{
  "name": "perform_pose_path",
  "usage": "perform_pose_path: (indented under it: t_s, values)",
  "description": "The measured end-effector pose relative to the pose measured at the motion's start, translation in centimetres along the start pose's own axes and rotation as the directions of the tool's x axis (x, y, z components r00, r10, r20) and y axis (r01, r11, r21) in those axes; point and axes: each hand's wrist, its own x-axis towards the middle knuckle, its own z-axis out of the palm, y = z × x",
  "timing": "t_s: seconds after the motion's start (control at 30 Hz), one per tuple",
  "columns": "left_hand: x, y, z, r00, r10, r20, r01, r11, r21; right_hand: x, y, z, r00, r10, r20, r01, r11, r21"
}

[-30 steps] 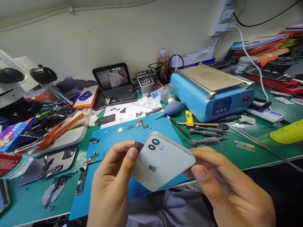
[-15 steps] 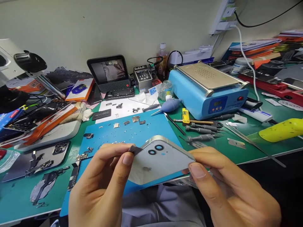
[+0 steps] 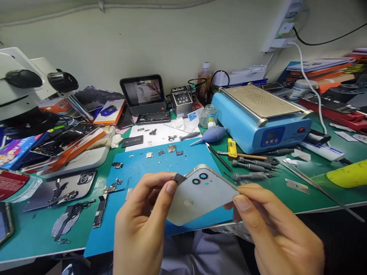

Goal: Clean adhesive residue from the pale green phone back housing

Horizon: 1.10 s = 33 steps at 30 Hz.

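Cream-painted wall rises behind a cluttered green surface, on which a blue repair mat serves as landmark. Well to the left of the mat stands a white microscope; nearer its left edge lies a dark triple-camera phone with flex cables across it. On the mat's left part rests a slim logic board, while past its far edge are a black battery and a smart display. Over the near half of the mat, the left hand pinches a small dark strip between thumb and forefinger, its end apparently meeting the edge of a pale dual-camera iPhone. That iPhone is held above the mat, back upward and tilted, its long axis running from the camera end at upper right toward lower left, so the left hand sits beside the camera-side long edge. At the opposite top corner, the right hand grips the iPhone between thumb and fingers. Right of the mat lie precision screwdrivers, a blue screen-separator machine behind them, and farther right a razor blade.
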Motion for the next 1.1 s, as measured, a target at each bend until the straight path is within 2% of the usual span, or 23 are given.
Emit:
perform_pose_path:
  t_s: [0.07, 0.23, 0.33, 0.57, 0.63, 0.87, 1.1]
  values:
    - [0.1, -0.1, 0.4, 0.998, -0.054, 0.018, 0.055, 0.997, -0.056, -0.1, 1.0, 0.5, 1.0, 0.0, -0.01, 0.0, 1.0, -0.015]
    - [0.6, -0.6, 1.7, 0.985, -0.13, 0.114, 0.153, 0.963, -0.221, 0.4, 2.1, 2.1, 0.99, 0.066, 0.125, -0.076, 0.994, 0.078]
    - [1.0, -1.0, 2.0, 0.984, -0.11, 0.14, 0.138, 0.967, -0.216, 1.0, 2.0, 2.4, 0.988, 0.101, 0.118, -0.115, 0.986, 0.122]
    - [2.1, -1.6, 0.5, 0.989, 0.018, 0.146, -0.009, 0.998, -0.062, 2.0, 1.9, 2.4, 0.979, 0.121, 0.164, -0.149, 0.974, 0.168]
    - [2.3, -1.5, 0.4, 0.986, 0.022, 0.166, -0.014, 0.999, -0.05, 2.1, 2.0, 2.6, 0.976, 0.137, 0.167, -0.166, 0.971, 0.175]
    - [2.5, -1.2, 0.3, 0.974, -0.07, 0.216, 0.094, 0.99, -0.105, 1.9, 2.9, 3.0, 0.962, 0.208, 0.178, -0.241, 0.953, 0.186]
    - [3.4, -1.6, 0.7, 0.943, -0.108, 0.316, 0.201, 0.939, -0.279, 2.1, 2.9, 2.8, 0.974, 0.189, 0.128, -0.208, 0.965, 0.158]
